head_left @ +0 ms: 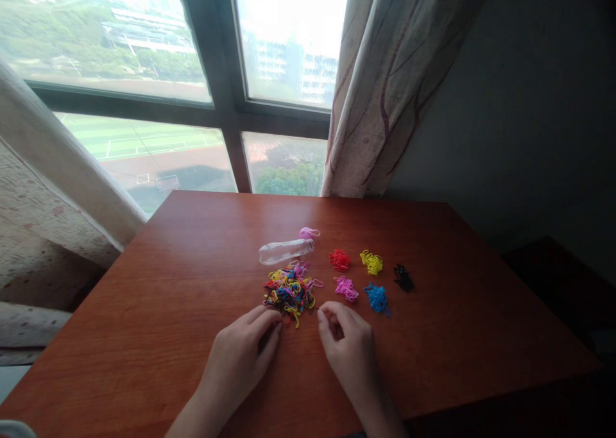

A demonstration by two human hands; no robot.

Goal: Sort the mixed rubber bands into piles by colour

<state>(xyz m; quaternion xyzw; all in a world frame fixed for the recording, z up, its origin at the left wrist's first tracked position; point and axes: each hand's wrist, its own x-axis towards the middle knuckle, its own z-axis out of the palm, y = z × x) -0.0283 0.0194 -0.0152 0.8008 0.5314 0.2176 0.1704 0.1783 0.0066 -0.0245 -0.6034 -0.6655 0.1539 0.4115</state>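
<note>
A mixed pile of small coloured elastic bands (292, 289) lies on the wooden table, in front of my two hands. At the pile's near left edge, my left hand (245, 342) is closed in a pinch; what its fingertips hold, if anything, is too small to make out. On the near right side, my right hand (350, 338) pinches a thin black band that sticks out toward the pile. Sorted bands lie to the right in separate heaps: red (339, 260), yellow (372, 263), pink (346, 288), blue (377, 298) and black (403, 277).
Behind the pile, a clear plastic container (283, 252) lies on its side, with a pink cap-like piece (308, 233) beside it. The table (192, 265) reaches a window (283, 117) with curtains (385, 92). A pale rim (17, 428) shows at the lower left corner.
</note>
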